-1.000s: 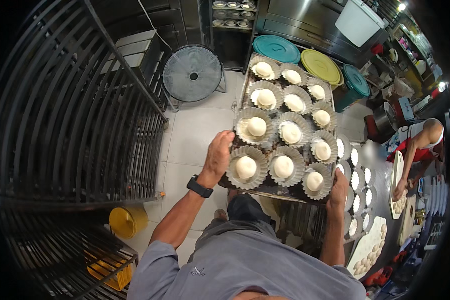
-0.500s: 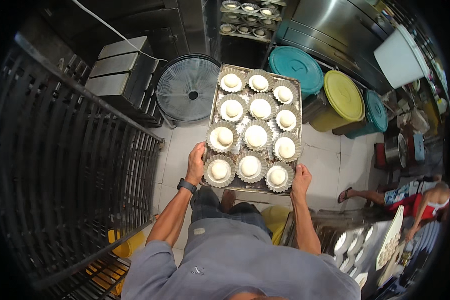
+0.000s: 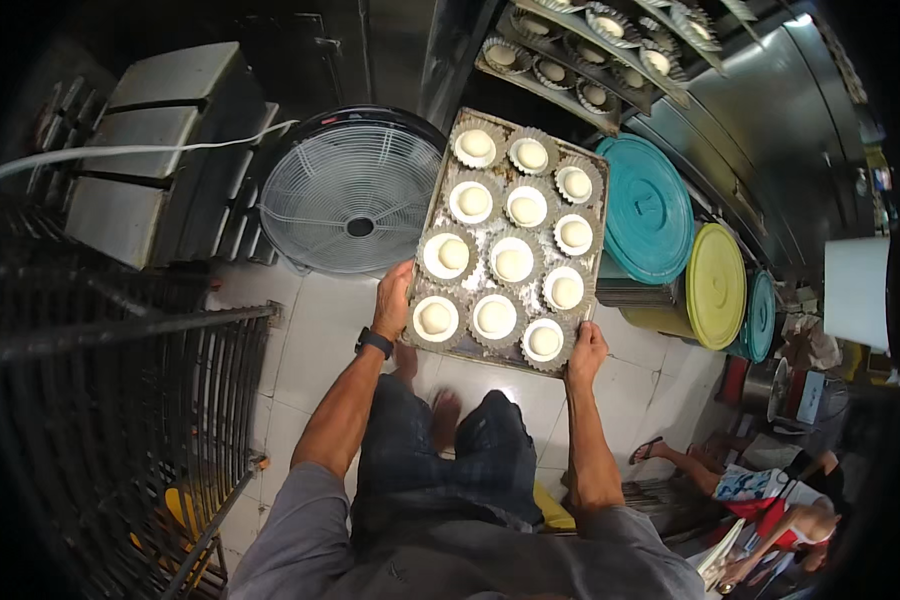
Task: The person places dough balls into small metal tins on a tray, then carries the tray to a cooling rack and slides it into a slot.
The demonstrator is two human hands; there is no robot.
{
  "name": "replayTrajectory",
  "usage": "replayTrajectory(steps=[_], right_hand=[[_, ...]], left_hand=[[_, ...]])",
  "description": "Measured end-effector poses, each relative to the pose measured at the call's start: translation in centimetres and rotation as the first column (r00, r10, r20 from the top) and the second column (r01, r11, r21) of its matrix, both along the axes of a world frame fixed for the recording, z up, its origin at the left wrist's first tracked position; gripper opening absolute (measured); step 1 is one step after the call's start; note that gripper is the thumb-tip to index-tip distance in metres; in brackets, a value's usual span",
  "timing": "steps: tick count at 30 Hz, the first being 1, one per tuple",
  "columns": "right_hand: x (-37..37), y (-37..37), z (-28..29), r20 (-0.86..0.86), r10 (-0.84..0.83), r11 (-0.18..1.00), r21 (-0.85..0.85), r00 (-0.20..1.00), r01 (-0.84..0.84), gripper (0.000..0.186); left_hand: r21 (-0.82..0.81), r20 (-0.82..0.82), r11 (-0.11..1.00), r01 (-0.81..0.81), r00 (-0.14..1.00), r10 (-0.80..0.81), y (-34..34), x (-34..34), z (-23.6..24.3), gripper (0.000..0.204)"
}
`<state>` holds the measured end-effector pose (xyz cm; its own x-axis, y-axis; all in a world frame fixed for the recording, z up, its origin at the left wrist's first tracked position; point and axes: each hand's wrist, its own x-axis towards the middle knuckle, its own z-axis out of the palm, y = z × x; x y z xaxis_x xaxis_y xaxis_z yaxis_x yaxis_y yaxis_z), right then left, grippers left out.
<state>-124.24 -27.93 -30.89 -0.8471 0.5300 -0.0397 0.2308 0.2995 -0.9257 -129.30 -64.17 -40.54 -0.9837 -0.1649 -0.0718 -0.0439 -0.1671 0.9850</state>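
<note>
A worn metal baking tray (image 3: 489,240) is held out in front of me, gripped at both side edges. My left hand (image 3: 394,298) wraps its near left side, a dark band on that wrist. On the near right corner, my right hand (image 3: 586,352) is closed round the edge. Several fluted metal tins stand in rows on the tray, each with a white liner and a pale dough ball, such as the middle dough ball (image 3: 511,264). Fingers under the tray are hidden.
Ahead stands a rack (image 3: 600,125) of similar filled tins. A round fan (image 3: 360,190) is at the left front, a black barred rack (image 3: 110,400) nearer left. Lidded bins, teal (image 3: 650,208) and yellow (image 3: 716,285), line the right. Another person (image 3: 780,505) sits at lower right.
I have moved forward with the tray, turning somewhat left. The rack of tins and the fan now appear larger and closer. Both hands keep their hold on the tray.
</note>
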Motion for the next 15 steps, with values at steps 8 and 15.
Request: replayTrajectory(steps=[8, 15], right_hand=[[-1.4, -2.6, -5.8, -0.073, -0.021, 1.000, -0.016, 0.997, 0.020, 0.025], [-2.6, -4.5, -10.3, -0.097, -0.008, 1.000, -0.008, 0.995, 0.007, 0.024]], left_hand=[[-0.133, -0.095, 0.991, -0.013, 0.996, 0.001, -2.7, -1.8, -5.2, 0.032], [-0.264, -0.094, 0.964, 0.020, 0.994, -0.047, -4.7, -2.5, -8.9, 0.035]])
